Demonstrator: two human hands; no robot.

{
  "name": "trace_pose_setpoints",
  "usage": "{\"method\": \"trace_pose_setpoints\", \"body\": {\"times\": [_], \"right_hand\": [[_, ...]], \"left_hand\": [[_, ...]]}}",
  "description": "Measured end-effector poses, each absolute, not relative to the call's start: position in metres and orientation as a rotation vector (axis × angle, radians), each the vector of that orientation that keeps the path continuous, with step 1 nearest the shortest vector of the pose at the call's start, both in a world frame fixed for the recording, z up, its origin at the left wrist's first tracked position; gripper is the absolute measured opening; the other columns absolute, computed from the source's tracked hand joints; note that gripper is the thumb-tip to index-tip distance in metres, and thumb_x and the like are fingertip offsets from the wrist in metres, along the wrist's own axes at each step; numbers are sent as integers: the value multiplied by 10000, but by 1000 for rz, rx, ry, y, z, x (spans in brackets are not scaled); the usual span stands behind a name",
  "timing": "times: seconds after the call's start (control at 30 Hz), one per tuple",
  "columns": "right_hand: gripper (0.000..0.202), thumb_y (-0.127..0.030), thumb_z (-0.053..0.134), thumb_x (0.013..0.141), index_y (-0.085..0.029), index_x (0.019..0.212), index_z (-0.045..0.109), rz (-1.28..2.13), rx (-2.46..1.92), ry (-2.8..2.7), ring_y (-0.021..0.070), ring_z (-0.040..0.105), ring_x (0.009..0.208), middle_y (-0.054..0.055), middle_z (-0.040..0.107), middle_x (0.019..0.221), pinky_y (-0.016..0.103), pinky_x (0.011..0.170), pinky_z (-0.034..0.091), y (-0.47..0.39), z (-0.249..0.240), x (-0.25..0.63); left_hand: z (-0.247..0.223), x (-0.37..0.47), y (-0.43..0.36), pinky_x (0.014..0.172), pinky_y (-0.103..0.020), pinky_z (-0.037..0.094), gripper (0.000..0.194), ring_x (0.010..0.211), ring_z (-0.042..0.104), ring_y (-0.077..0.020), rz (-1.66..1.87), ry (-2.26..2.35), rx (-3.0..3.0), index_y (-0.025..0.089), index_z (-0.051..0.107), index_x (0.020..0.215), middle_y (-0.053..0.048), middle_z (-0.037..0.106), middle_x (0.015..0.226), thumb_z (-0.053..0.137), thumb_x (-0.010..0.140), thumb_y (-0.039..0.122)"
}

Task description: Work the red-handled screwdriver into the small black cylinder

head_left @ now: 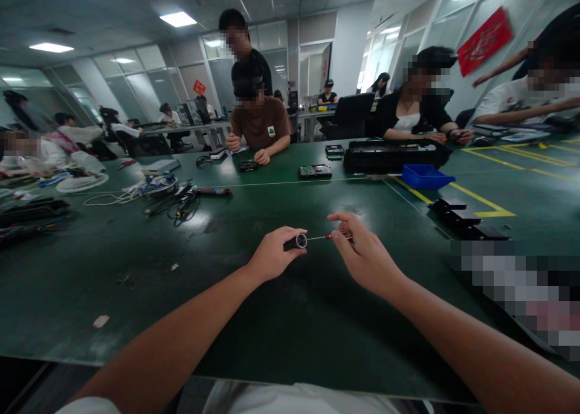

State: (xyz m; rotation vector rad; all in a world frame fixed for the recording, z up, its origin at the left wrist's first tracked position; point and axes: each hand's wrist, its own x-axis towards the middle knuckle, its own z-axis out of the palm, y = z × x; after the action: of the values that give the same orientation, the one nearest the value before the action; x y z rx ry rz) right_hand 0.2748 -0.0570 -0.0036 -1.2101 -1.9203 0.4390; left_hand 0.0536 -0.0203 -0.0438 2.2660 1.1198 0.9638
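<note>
Above the green table, my left hand [275, 254] is closed around a small dark part with a pale round ring [301, 240] at its end. A screwdriver [329, 237] with a thin metal shaft and a red-tipped handle lies in the grip of my right hand [362, 251]. Its shaft points left, and the tip meets the ringed part or sits just in front of it; I cannot tell which. The index finger of my right hand is raised off the handle. Most of the dark part is hidden inside my left fingers.
On the green table [181, 305], a cable bundle [174, 196] lies left of centre. A blue bin [426, 176] and a long black housing [396, 155] stand at right, near black brackets [469, 220]. A circuit-board device [315, 171] lies ahead. Co-workers sit across the table.
</note>
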Motion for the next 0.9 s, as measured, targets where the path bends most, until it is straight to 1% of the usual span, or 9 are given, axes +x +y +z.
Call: {"method": "trace_pose_setpoints", "body": {"times": [0.13,0.2,0.3,0.37,0.5,0.6,0.7,0.8,0.9], "right_hand": [[278,-372,385,1000,-206,1106,582,469,-1259,-1915,182,593,629,37,661,785,309,578,415,-58,-1,274],[300,-386,361,1006,-209,1104,583,478,-1267,-1898,176,570,587,31,654,758,310,559,401,-58,-1,274],[263,-345,425,976,-199,1169,526,520,-1231,-1836,187,591,643,35,653,791,316,592,427,-58,-4,274],[225,-350,488,944,-201,1105,538,578,-1201,-1758,195,607,716,46,651,836,326,640,451,-57,-6,274],[247,-441,525,921,-206,922,599,873,-1140,-1456,192,602,737,42,636,815,351,701,483,-48,-11,273],[269,-463,522,911,-212,835,578,1161,-1089,-1076,165,545,612,2,561,698,362,659,506,-40,-15,273],[252,-455,544,914,-214,856,587,1072,-1083,-1069,165,556,652,3,579,731,349,667,505,-38,-19,275],[273,-477,493,952,-222,915,585,864,-1111,-1252,171,574,695,7,601,766,347,689,487,-42,-18,276],[265,-445,448,980,-221,912,572,687,-1183,-1413,174,574,698,11,605,750,343,687,461,-48,-14,276]], "left_hand": [[-44,54,-20,980,-354,462,384,1089,610,-203,956,1101,2264,244,653,1218,-36,667,1177,728,841,236],[-44,55,-21,981,-357,464,387,1089,609,-204,951,1103,2260,243,651,1222,-38,665,1179,724,843,234],[-43,55,-21,992,-367,460,387,1096,606,-210,955,1136,2253,244,651,1220,-37,662,1184,726,840,235],[-42,55,-22,995,-374,459,388,1098,604,-214,972,1177,2237,241,645,1226,-38,660,1187,719,845,241],[-39,55,-22,1001,-377,459,390,1114,598,-214,969,1150,2283,241,632,1240,-43,653,1201,706,857,239],[-37,56,-22,1031,-375,436,395,1150,582,-207,944,1050,2373,254,627,1246,-38,649,1219,702,860,215],[-38,58,-23,1025,-379,435,393,1147,585,-210,929,1052,2358,249,624,1245,-41,650,1219,706,860,238],[-39,58,-23,1029,-392,430,399,1157,581,-217,915,1090,2318,250,623,1248,-42,645,1230,711,859,259],[-39,57,-23,1030,-392,429,404,1158,579,-216,929,1110,2304,256,622,1251,-36,645,1230,714,857,267]]}}
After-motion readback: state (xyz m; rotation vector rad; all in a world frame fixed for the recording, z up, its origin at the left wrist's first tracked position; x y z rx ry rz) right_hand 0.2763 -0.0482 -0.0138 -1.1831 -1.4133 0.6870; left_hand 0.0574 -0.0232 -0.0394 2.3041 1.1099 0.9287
